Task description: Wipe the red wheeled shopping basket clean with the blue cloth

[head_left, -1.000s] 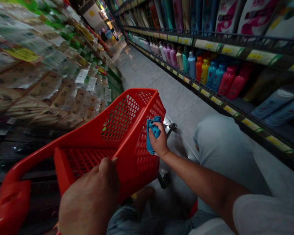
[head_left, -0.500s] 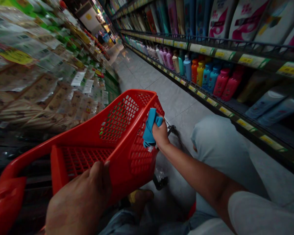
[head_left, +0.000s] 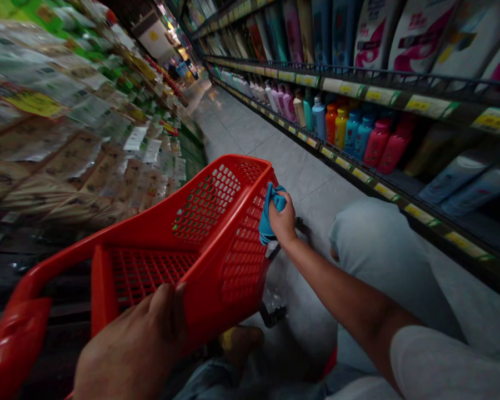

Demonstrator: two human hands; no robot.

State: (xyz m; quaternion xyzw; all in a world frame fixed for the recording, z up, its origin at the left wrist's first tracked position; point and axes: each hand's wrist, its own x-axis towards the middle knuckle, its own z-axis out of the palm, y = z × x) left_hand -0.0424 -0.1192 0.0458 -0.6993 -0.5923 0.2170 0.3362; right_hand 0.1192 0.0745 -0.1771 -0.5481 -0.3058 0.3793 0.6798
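Note:
A red plastic shopping cart (head_left: 216, 278) with mesh-like sides stands tilted in view before me. My left hand (head_left: 137, 339) grips its near side rim, fingers bent over the edge. A blue cloth (head_left: 266, 222) is bunched in my right hand (head_left: 284, 218), which presses it to the outer mesh side near the cart's front corner. Part of the cloth hangs below the fingers. Nothing shows inside the part of the basket in view.
Shelves of bottles (head_left: 375, 141) run along the right side of the aisle. Packaged goods (head_left: 79, 166) are stacked at the left. Grey floor tiles (head_left: 250, 125) lie ahead, and my bent knee (head_left: 370, 233) is right of the cart.
My right hand has moved a little to the right with the cloth, along the cart's outer side. The cart sits slightly further right in view. My left hand still holds the rim.

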